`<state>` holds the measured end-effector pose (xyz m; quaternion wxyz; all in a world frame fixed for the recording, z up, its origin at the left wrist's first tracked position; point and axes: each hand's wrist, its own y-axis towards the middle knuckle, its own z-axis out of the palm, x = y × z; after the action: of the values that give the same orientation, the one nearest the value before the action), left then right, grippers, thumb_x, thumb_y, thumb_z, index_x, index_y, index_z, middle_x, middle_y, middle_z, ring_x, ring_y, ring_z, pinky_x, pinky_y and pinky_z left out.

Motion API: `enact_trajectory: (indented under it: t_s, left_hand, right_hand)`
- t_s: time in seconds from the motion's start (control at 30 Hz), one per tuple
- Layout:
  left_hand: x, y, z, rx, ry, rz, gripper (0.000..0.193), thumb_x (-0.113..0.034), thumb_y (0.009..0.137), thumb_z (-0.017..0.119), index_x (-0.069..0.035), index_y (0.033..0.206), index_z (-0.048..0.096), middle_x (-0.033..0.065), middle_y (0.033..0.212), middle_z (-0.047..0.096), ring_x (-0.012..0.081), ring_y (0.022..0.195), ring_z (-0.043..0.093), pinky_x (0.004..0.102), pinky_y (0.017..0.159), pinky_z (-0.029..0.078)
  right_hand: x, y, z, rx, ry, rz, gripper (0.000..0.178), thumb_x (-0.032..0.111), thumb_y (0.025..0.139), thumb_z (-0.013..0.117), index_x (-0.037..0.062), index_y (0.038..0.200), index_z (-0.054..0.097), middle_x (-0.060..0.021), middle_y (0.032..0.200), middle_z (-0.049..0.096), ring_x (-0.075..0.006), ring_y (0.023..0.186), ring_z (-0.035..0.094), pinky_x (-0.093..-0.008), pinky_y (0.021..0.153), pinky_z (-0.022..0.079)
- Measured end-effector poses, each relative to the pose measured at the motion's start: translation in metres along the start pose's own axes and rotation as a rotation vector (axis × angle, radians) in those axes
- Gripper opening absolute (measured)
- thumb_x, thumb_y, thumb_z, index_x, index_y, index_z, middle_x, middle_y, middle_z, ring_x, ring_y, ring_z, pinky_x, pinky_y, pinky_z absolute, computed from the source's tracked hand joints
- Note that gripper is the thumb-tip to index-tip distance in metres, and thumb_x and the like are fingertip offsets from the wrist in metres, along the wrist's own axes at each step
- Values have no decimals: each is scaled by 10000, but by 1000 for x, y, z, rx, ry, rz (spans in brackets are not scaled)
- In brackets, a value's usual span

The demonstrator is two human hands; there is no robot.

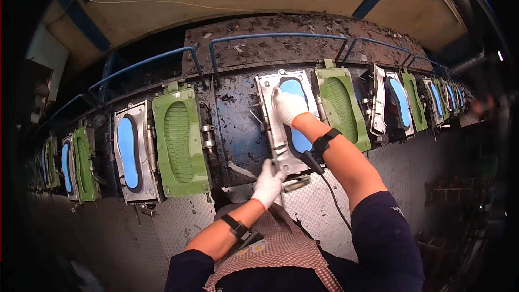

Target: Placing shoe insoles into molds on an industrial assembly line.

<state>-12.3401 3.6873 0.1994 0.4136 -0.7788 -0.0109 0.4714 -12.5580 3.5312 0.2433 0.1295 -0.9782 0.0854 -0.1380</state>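
A silver metal shoe-sole mould half (284,160) lies in front of me with a blue insole (292,86) on its raised, dark-edged form. My right hand (290,105), in a white knitted glove, rests over the upper middle of the insole. Its fingers look curled in, and what lies under them is hidden. Lower down, my left hand (267,185), gloved too, is at the mould's near left corner, thumb and fingers apart. Hinged to the silver half's right side is a green mould half (339,105) with a ribbed sole cavity.
To the left stand another green half (181,140) and a silver half with a blue insole (128,151). Similar moulds line the bench both ways. Blue rails (278,35) run behind, before a scrap-littered board (303,26). A black cable (338,208) hangs from my right wrist.
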Motion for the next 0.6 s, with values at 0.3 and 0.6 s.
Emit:
enact_trajectory:
  t_s: [0.3, 0.6]
  left_hand:
    - [-39, 13, 63, -274, 127, -10, 1350, -507, 691, 929, 37, 1624, 118, 302, 1564, 373, 471, 1378, 502, 508, 1135, 454]
    - [-53, 53, 35, -411, 512, 1050, 408, -184, 801, 798, -75, 1184, 707, 82, 1234, 708, 339, 1245, 626, 476, 1064, 504]
  right_hand:
    - [-25, -88, 4, -358, 41, -135, 468, 210, 977, 614, 10, 1399, 586, -218, 1480, 514, -454, 1405, 454, -558, 1154, 370]
    - [-90, -186, 55, -148, 723, -269, 488, 242, 977, 634, -47, 1370, 626, -193, 1429, 568, -338, 1385, 507, -428, 1206, 375]
